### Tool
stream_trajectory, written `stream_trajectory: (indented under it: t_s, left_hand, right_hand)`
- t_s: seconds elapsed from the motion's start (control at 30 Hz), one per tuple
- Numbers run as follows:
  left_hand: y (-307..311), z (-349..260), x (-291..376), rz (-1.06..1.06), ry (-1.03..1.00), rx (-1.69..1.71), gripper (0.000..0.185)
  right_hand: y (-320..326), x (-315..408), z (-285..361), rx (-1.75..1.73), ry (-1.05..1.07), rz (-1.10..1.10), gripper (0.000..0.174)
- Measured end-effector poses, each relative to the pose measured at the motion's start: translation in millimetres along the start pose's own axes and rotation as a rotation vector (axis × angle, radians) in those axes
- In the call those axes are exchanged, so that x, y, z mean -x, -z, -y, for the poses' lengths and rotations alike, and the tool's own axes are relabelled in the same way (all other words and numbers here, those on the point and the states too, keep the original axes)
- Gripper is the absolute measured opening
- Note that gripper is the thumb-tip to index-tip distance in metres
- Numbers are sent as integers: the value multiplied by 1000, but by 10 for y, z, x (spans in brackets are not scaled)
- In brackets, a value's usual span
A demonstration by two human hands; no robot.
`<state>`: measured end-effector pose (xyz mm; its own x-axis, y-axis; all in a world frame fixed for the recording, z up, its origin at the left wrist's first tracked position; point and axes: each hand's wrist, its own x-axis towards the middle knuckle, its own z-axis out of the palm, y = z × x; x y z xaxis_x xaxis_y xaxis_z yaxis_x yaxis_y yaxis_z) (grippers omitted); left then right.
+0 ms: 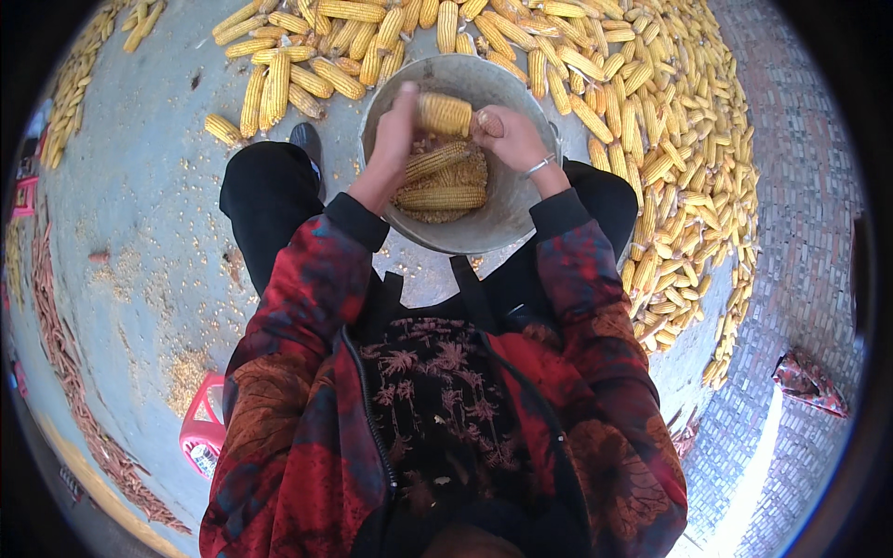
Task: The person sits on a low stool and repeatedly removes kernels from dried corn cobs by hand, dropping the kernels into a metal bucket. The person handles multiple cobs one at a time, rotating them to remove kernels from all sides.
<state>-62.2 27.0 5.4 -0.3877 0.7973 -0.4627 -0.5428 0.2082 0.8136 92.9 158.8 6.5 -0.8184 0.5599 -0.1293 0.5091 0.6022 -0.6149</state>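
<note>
Above a grey metal bucket (515, 209), both my hands are at a partly blurred ear of yellow corn (444, 114). My left hand (396, 132) grips its left end, with the fingers mostly hidden behind it. Closed at the ear's right end, my right hand (513, 136) holds a reddish-brown corncob (491, 123) whose end sticks out of the fist. Whether this cob is separate from the ear or part of it, I cannot tell. Inside the bucket, whole ears (441, 198) lie on loose yellow kernels (438, 215). The bucket stands between my knees.
Ears of corn form a large heap (670, 167) ahead and to the right, close to the bucket. Scattered kernels (125, 268) dot the concrete floor. A pink plastic stool (202, 425) is behind on the left, and bare cobs (70, 363) line the far left.
</note>
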Motion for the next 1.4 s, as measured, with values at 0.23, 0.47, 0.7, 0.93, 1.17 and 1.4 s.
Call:
stream_trajectory:
  t_s: [0.23, 0.47, 0.7, 0.93, 1.17, 1.4]
  left_hand:
    - [-207, 147, 98, 80, -90, -87, 46]
    - [-236, 341, 12, 59, -146, 132, 30]
    - [-212, 240, 42, -107, -141, 41, 18]
    - [-187, 121, 91, 235, 157, 399, 21]
    - [-199, 32, 233, 614, 355, 528, 26]
    - [-195, 51, 299, 831, 511, 564, 27]
  right_hand:
    - [-77, 68, 250, -322, -141, -175, 33]
    - [-214, 112, 366, -242, -57, -109, 29]
    - [-22, 101, 270, -209, -64, 42, 31]
    - [164, 45, 163, -999, -343, -354, 22]
    - [142, -40, 176, -811, -96, -552, 21]
    - [213, 33, 296, -509, 313, -501, 19]
